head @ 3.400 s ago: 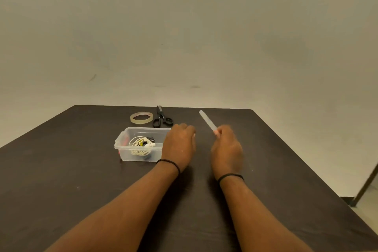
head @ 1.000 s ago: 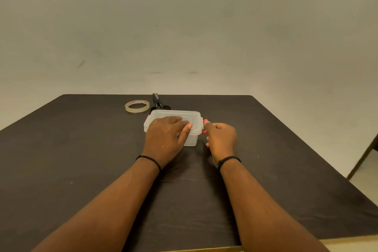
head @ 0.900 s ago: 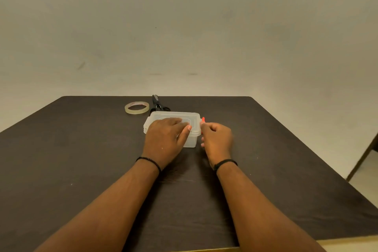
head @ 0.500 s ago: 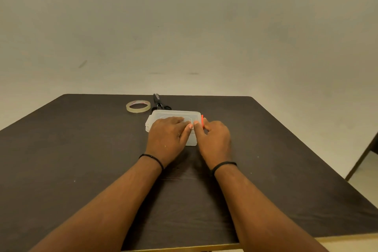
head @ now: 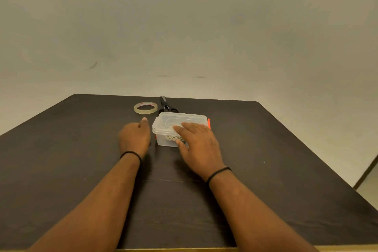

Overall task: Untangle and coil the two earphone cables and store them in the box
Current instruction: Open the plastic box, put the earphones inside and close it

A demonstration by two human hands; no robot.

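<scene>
A small clear plastic box [head: 163, 139] with its lid [head: 176, 117] on sits on the dark table, an orange clasp [head: 208, 123] at its right end. Coiled white earphone cables [head: 171, 138] show through its front wall. My right hand [head: 197, 141] lies flat on the lid with straight fingers. My left hand [head: 134, 136] is just left of the box, loosely curled, one finger pointing forward, holding nothing. Whether it touches the box's left end I cannot tell.
A roll of clear tape [head: 145, 108] lies behind the box on the left. Black scissors [head: 165, 104] lie right behind the box. The dark table [head: 61, 159] ends at a pale wall at the back, with its right edge near a floor strip.
The lid has gone onto the box. My left hand has come off the lid and moved to the box's left side; my right hand has moved from the right clasp onto the lid.
</scene>
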